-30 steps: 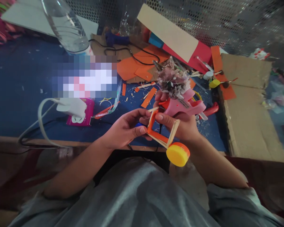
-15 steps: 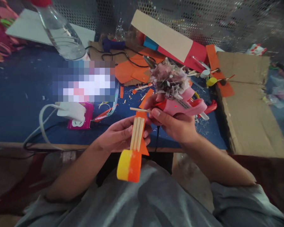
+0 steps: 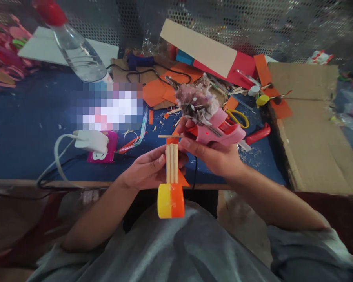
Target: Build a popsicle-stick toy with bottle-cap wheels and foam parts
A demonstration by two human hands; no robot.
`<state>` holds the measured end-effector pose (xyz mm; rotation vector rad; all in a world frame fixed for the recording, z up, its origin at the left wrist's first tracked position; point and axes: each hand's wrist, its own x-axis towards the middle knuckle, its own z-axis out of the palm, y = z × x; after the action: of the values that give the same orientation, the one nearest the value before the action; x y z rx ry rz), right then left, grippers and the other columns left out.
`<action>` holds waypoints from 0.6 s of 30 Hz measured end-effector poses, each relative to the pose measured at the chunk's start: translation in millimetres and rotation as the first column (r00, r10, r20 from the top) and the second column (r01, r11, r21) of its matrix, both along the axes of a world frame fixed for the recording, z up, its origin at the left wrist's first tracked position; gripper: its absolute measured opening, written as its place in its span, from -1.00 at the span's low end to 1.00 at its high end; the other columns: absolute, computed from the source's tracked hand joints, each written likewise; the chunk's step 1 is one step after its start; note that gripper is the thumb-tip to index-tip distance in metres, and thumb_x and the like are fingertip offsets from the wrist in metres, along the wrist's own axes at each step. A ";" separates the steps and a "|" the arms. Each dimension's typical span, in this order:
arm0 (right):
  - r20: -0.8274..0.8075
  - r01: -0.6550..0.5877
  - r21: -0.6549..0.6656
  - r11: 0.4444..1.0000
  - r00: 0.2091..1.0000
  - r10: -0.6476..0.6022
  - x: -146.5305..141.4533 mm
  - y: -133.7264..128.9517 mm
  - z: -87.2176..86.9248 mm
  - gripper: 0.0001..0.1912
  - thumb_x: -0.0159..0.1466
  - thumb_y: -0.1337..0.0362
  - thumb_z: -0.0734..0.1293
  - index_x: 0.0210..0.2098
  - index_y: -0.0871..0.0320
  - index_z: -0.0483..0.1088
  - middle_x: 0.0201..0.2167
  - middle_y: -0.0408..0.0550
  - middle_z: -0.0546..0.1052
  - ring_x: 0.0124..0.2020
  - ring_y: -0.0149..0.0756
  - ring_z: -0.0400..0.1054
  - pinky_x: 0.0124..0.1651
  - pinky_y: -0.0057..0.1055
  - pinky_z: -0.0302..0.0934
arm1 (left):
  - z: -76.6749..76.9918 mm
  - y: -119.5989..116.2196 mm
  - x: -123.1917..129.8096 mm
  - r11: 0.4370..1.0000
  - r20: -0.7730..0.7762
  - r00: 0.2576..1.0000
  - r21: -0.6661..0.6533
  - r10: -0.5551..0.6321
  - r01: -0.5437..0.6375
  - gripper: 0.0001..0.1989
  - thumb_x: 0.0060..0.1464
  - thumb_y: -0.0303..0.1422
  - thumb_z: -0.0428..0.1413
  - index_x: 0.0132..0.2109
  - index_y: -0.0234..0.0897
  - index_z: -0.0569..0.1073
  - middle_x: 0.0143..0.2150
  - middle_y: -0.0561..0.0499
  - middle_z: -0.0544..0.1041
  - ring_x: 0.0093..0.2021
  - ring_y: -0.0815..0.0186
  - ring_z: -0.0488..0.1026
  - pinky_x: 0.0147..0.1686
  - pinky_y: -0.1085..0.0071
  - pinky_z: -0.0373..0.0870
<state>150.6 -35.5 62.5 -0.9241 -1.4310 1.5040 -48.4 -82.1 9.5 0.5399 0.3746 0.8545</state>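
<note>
My left hand (image 3: 148, 166) is closed on a small craft model (image 3: 172, 162) of orange card with several wooden sticks side by side on it. A yellow and orange ring (image 3: 170, 201) forms its near end. My right hand (image 3: 214, 156) holds a pink glue gun (image 3: 220, 129), its front end wrapped in a messy clump of glue and scraps (image 3: 197, 100). Thumb and finger of that same hand also pinch a thin wooden stick (image 3: 167, 136), which lies crosswise at the model's far end. The fingers behind the model are partly hidden.
A clear bottle (image 3: 82, 56) with a red cap stands at the back left. A white charger (image 3: 91, 141) sits in a pink socket block (image 3: 111, 145). Orange card pieces (image 3: 155, 92), yellow-handled scissors (image 3: 238, 117) and a cardboard sheet (image 3: 314, 145) lie on the blue table.
The model has turned more upright and its ring end has swung to the right. The glue gun has shifted left and tilted, uncovering the yellow handle behind it.
</note>
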 end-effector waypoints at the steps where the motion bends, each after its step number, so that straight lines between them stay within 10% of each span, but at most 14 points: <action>1: -0.009 -0.002 0.028 1.000 1.000 0.002 1.0 1.0 -0.2 -0.49 0.15 -0.16 0.65 -0.15 0.00 0.49 -0.31 -0.16 0.49 -0.31 -0.29 0.49 -0.27 -0.33 0.58 | -0.5 -0.8 0.0 1.000 -0.016 1.000 -0.013 0.017 -0.017 -0.70 0.24 -0.22 0.41 0.05 -0.24 0.67 -0.16 -0.04 0.61 -0.25 0.29 0.61 -0.21 0.39 0.59; 18: 0.006 -0.065 0.118 0.991 0.998 0.065 21.6 -3.7 -7.6 -0.67 0.28 0.01 0.59 -0.16 -0.03 0.45 -0.23 -0.13 0.52 -0.21 -0.27 0.45 -0.10 -0.25 0.50 | -2.2 -3.0 1.2 0.995 -0.047 0.993 -0.004 0.104 -0.104 -0.51 0.12 -0.27 0.52 0.18 -0.11 0.67 0.00 -0.02 0.71 0.04 0.25 0.69 0.13 0.34 0.63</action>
<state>172.2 -39.2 54.9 -0.8146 -1.5471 1.4489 -47.1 -85.1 7.4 0.5385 0.4514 0.9421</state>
